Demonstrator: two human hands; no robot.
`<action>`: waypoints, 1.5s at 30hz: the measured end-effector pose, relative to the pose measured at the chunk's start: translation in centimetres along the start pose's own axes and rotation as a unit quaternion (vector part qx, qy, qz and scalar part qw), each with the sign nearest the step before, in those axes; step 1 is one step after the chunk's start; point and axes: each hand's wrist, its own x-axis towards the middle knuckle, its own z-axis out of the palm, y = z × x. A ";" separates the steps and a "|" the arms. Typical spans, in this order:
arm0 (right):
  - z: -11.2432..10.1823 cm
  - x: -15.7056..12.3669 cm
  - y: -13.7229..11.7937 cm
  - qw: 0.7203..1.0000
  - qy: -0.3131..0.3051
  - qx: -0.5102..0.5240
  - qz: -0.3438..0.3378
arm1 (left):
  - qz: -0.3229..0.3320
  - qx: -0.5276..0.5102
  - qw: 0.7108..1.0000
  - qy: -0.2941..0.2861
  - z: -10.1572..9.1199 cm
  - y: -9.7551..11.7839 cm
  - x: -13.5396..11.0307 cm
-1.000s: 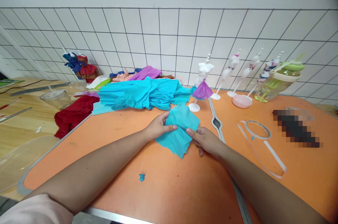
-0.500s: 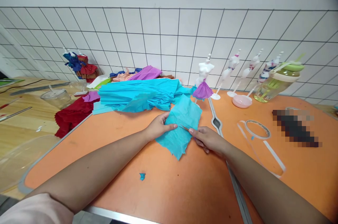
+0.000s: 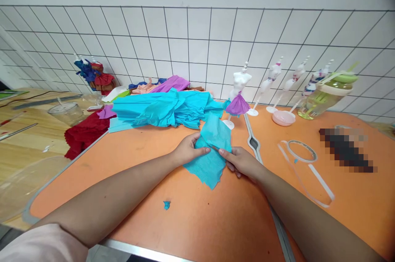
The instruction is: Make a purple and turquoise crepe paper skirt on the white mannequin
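Observation:
Over the orange table I hold a piece of turquoise crepe paper (image 3: 205, 167) with both hands. My left hand (image 3: 189, 149) grips its left edge, thumb lying on top and fingers partly behind the sheet. On the opposite side my right hand (image 3: 242, 159) pinches the right edge between thumb and curled fingers. A crease or narrow gap runs across the paper between the two thumbs, and I cannot make out what shows in it. The paper's upper part bends over, and its lower edge is ragged. A small turquoise scrap (image 3: 166, 205) lies nearer me on the table.
Behind my hands lies a large turquoise crepe paper pile (image 3: 160, 107). A white mannequin (image 3: 241, 80) with a purple skirt stands beyond, with several more mannequins to its right. A pink bowl (image 3: 283, 118), green-lidded bottle (image 3: 327, 95) and tape ring (image 3: 301, 150) are at right.
The upper part of the crepe paper has folded down and looks narrower, uncovering the mannequin's white base. Both hands keep their grip and have barely moved.

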 end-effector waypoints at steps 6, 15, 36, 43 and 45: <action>-0.2 0.1 0.0 0.999 0.005 -0.002 -0.032 | 0.016 0.040 0.999 0.018 0.2 -0.2 0.0; -1.3 0.0 0.0 0.999 -0.003 -0.034 -0.037 | 0.037 0.129 0.989 0.063 0.3 1.3 -0.1; -1.4 -0.7 -0.8 0.998 -0.022 -0.025 -0.062 | -0.035 0.001 0.995 -0.094 0.3 0.2 -0.5; -1.4 -0.6 -0.6 0.997 -0.033 -0.019 -0.070 | -0.023 0.051 0.995 -0.087 0.1 0.5 -0.6; -1.5 -0.6 -0.5 0.997 -0.031 -0.017 -0.072 | -0.013 0.058 0.996 -0.063 0.2 0.6 -0.5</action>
